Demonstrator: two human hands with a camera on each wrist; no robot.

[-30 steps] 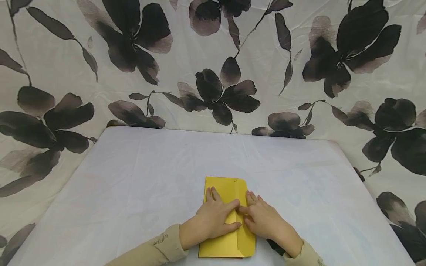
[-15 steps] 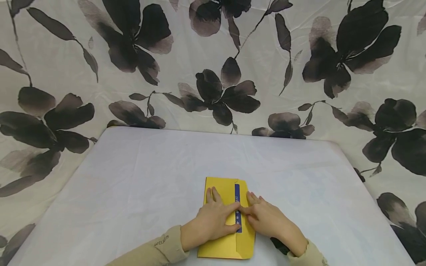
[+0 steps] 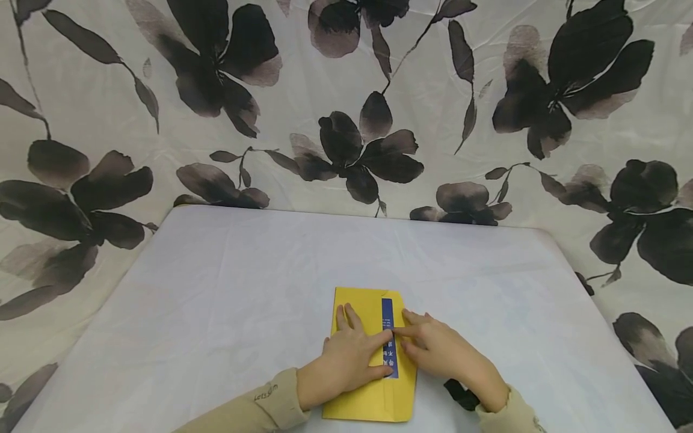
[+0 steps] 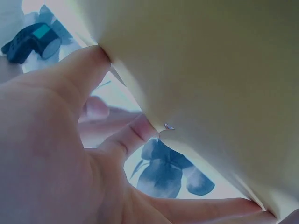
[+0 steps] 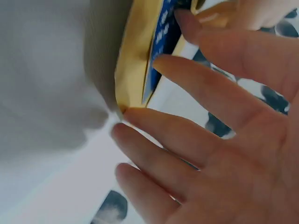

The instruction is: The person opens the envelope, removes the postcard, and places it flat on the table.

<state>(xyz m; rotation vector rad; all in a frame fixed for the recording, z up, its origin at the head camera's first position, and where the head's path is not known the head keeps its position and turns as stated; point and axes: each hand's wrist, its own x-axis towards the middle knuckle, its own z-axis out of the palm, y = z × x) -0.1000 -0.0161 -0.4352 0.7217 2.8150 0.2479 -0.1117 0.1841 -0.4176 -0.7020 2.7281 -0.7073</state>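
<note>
A flat yellow envelope (image 3: pixel 360 403) lies on the white tabletop, its flap on the right side. Along the flap runs a blue strip (image 3: pixel 388 310) with white printed characters. My left hand (image 3: pixel 346 361) rests on the envelope with fingers spread, its thumb and index fingertip at the strip. My right hand (image 3: pixel 438 346) is at the right edge, index finger extended to the strip and the other fingers along the flap. In the right wrist view its fingertips (image 5: pixel 161 63) meet the strip and the yellow edge. The left wrist view has the envelope (image 4: pixel 210 84) close up.
The white tabletop (image 3: pixel 271 258) stretches around the envelope. Behind it hangs a pale cloth (image 3: pixel 433 72) with dark flowers. A small black device (image 3: pixel 461 394) sits under my right wrist.
The blue strip, out of sight one second ago, has come into view and now shows wider. My right hand has shifted slightly right; the left has stayed almost in place.
</note>
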